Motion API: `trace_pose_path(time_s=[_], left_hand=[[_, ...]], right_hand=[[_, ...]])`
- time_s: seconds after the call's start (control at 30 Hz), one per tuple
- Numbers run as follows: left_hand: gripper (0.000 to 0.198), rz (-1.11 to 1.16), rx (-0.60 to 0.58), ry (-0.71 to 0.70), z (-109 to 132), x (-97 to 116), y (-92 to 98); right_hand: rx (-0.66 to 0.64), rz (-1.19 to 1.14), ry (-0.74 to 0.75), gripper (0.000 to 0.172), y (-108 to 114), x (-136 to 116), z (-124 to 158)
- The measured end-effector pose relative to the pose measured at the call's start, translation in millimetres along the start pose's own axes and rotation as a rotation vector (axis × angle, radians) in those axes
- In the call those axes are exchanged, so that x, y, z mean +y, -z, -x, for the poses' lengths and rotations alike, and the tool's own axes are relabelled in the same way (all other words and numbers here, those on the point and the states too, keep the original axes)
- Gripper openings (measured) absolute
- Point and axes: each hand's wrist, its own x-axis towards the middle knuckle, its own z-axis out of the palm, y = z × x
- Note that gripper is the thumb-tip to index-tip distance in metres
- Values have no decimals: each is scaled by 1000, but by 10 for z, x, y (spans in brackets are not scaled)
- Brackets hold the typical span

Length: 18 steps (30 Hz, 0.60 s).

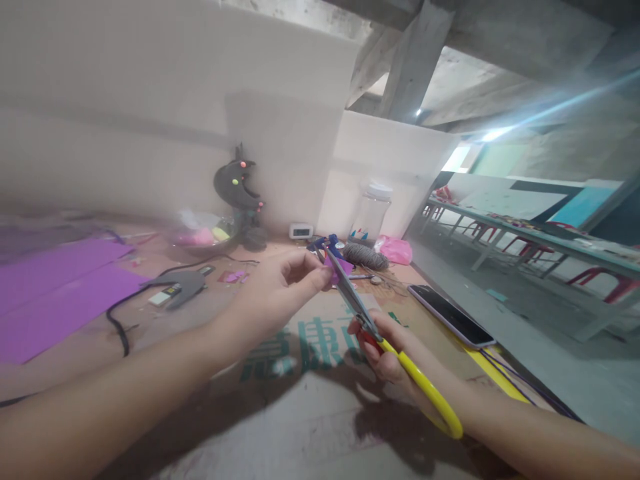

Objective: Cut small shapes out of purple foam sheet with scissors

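Observation:
My right hand [385,347] is closed round scissors [357,303] with yellow and red handles, their blades pointing up and away. Between the fingertips of my left hand [280,290] is pinched a small piece of purple sheet [341,268], partly hidden by the fingers and the blades. The blades lie against this piece at its right side. Beneath both hands is a cardboard sheet [320,407] with green printed characters. Small purple scraps [235,275] lie left of my left hand.
Larger purple sheets [75,293] lie at the left, near a dark grey cut-out [187,285] and a black cord [117,327]. Behind are a bowl [203,233], a dark crescent ornament [237,183], a small clock [301,231], grey yarn [367,255] and a clear jar [371,210]. A phone [450,313] lies right.

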Motion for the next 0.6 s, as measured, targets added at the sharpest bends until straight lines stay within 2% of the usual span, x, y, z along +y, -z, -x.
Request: trace_pose_path(time_s=[0.33, 0.6], left_hand=[[20, 0, 11, 4, 7, 5, -17], [20, 84, -34, 96, 46, -70, -84]], right_hand=[[46, 3, 25, 70, -1, 15, -17], [23, -92, 50, 69, -12, 77, -16]])
